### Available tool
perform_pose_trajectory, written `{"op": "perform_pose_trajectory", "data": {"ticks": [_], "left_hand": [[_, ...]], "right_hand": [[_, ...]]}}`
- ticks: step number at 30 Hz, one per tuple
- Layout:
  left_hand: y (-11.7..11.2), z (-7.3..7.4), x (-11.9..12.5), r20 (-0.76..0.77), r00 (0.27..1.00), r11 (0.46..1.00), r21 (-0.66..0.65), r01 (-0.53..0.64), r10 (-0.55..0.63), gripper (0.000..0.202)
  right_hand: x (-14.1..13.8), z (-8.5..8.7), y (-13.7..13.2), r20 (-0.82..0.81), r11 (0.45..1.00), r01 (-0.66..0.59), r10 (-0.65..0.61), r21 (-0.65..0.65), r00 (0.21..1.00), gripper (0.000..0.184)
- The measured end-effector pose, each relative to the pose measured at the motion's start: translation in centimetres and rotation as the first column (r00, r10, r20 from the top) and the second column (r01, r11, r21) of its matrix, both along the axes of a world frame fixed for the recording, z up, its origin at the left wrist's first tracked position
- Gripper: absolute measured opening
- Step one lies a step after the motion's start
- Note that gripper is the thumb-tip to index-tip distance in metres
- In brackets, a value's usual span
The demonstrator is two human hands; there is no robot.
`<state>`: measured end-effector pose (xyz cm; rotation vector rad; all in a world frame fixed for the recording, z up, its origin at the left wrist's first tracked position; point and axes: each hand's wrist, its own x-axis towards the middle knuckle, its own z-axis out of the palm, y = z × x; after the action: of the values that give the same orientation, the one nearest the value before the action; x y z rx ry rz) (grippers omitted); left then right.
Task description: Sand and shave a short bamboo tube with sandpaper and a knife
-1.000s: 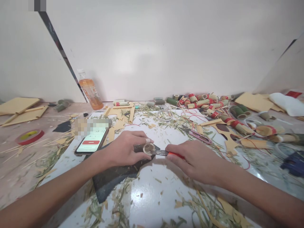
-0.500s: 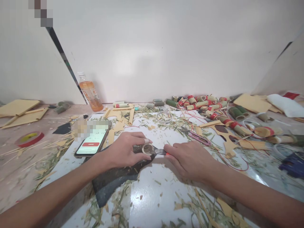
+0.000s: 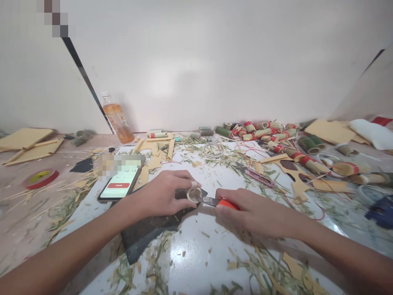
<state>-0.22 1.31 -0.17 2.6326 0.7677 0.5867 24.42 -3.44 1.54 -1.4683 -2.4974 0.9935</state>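
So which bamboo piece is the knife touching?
The short pale ring the left hand holds on the dark mat, knife against it; taped ones lie apart.

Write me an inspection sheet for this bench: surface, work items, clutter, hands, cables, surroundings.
Surface: glossy white tabletop, littered with bamboo shavings; dark mat under the work.
Job's things: bamboo ring on the mat; knife, orange handle, blade tip at the ring.
Clutter: phone with lit screen, drink bottle, red tape roll, taped bamboo sections, flat boards.
Hands: left hand grip on the ring; right hand grip closed on the knife.
Cables: nothing seen; only red string on the right.
Surroundings: plain white wall behind.
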Motion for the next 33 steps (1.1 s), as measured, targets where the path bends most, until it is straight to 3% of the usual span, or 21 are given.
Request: {"op": "perform_pose_trajectory", "data": {"ticks": [4,9,18,20,23,26,30,33], "left_hand": [[0.0,0.2,0.1,-0.017,1.000,1.000,0.005,0.010,-0.010,0.030],[-0.1,0.5,0.1,-0.031,0.997,0.998,-0.002,0.069,-0.069,0.030],[-0.3,1.1,0.0,-0.082,0.991,0.994,-0.038,0.106,-0.109,0.027],[-0.2,1.0,0.0,-0.096,0.990,0.995,-0.033,0.097,-0.100,0.028],[0.0,0.5,0.0,-0.056,0.998,0.999,0.002,0.041,-0.040,0.031],[0.3,0.3,0.1,0.002,0.999,0.999,0.009,-0.040,0.040,0.028],[0.2,0.6,0.3,0.130,0.976,0.970,-0.192,-0.150,0.177,0.033],[-0.2,1.2,0.5,0.203,0.965,0.909,-0.411,-0.071,0.167,0.035]], "right_hand": [[0.0,-0.2,-0.2,0.073,0.992,-0.032,0.023,0.122,0.997,0.039],[-0.2,-0.6,-0.7,0.277,0.929,-0.125,0.025,0.348,0.960,0.030],[-0.5,-0.6,-0.9,0.363,0.887,-0.191,0.028,0.421,0.931,0.029],[-0.5,-0.5,-0.8,0.308,0.911,-0.152,0.029,0.384,0.951,0.030],[0.0,-0.1,-0.4,0.084,0.983,-0.045,0.030,0.180,0.996,0.035],[0.9,0.2,0.4,-0.105,0.999,0.046,-0.045,0.011,0.993,0.038],[1.5,0.1,1.3,-0.205,0.986,0.148,-0.129,0.082,0.970,0.040],[0.7,-0.3,1.1,-0.265,0.945,0.262,-0.206,0.198,0.942,0.036]]}}
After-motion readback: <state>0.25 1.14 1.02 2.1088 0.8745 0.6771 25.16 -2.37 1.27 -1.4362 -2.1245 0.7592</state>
